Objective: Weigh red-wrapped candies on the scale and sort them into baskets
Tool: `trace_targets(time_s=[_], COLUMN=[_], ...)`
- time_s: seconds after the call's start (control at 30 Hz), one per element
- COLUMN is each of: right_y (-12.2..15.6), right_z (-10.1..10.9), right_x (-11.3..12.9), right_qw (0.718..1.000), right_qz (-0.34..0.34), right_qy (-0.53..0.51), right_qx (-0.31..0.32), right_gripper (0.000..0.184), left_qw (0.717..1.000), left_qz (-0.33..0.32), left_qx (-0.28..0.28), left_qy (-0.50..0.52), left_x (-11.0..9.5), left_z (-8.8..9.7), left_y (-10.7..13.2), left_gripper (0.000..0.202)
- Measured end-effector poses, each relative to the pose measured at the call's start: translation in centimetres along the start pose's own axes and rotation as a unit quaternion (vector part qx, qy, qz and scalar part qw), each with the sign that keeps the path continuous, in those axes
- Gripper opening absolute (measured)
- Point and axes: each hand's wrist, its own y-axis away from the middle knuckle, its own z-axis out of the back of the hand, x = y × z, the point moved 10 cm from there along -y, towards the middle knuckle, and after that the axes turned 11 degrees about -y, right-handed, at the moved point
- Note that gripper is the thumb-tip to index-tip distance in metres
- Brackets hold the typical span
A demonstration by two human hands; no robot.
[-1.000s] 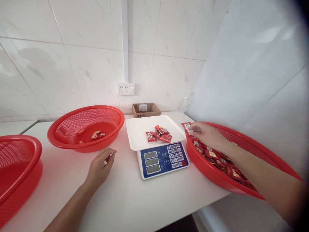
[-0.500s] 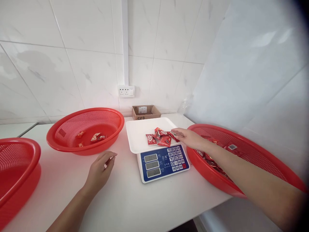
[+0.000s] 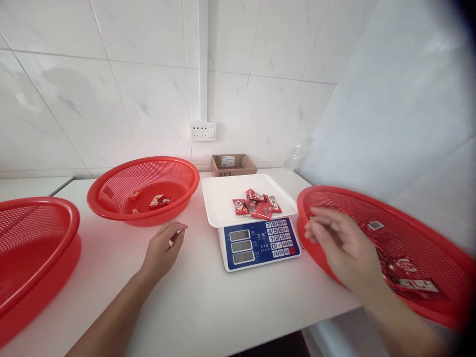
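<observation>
On the white pan (image 3: 215, 196) of a digital scale (image 3: 243, 250) lies a small heap of red wrapped sachets (image 3: 260, 206). My right hand (image 3: 344, 243), smeared by motion, hovers over the near-left rim of the right red basket (image 3: 420, 218). Its fingers are loosely bent and apart from the thumb, and I see nothing in them. More red packets (image 3: 405, 270) lie inside that basket. Left of the scale, my left hand (image 3: 163, 250) is held over the table, thumb and fingertips drawn together in a loose loop with nothing in it.
Behind the scale sits an open cardboard box (image 3: 234, 172) against the tiled wall. A red basket (image 3: 111, 210) at the back left holds several small packets (image 3: 156, 201). Another red basket (image 3: 40, 277) stands at the left edge. The table's front edge (image 3: 282, 337) runs below the scale.
My right hand has let go of a sachet on the pan and moved right, to the right basket. My left hand keeps its pose. The whole view has shifted a little.
</observation>
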Motion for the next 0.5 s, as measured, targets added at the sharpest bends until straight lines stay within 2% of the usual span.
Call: trace_targets(time_s=[0.1,0.17,0.23,0.33,0.5], right_y=[4.9,7.2,8.8,9.7,9.2], right_z=[-1.2,-2.9,-5.7,-8.4,-8.1], right_x=[-2.1,-4.8,-7.0,-7.9,-7.8], right_qw=[0.998,0.997,0.988,0.971,0.969], right_qz=[0.021,-0.032,-0.102,-0.156,-0.166], right_qy=[-0.058,-0.073,-0.070,-0.068,-0.086], right_qx=[-0.007,0.013,0.087,0.170,0.162], right_gripper=[0.016,0.014,0.019,0.027,0.030], left_qw=[1.000,0.999,0.998,0.995,0.981], left_qz=[-0.018,-0.026,-0.028,-0.038,-0.071], left_qx=[-0.011,-0.020,-0.034,-0.067,-0.108], left_qy=[-0.014,-0.025,-0.038,-0.069,-0.142], left_x=[-0.6,-0.9,-1.1,-1.8,-3.2], left_z=[0.3,0.5,0.8,1.5,2.4], left_y=[0.1,0.1,0.2,0.4,0.2], left_gripper=[0.015,0.014,0.015,0.018,0.020])
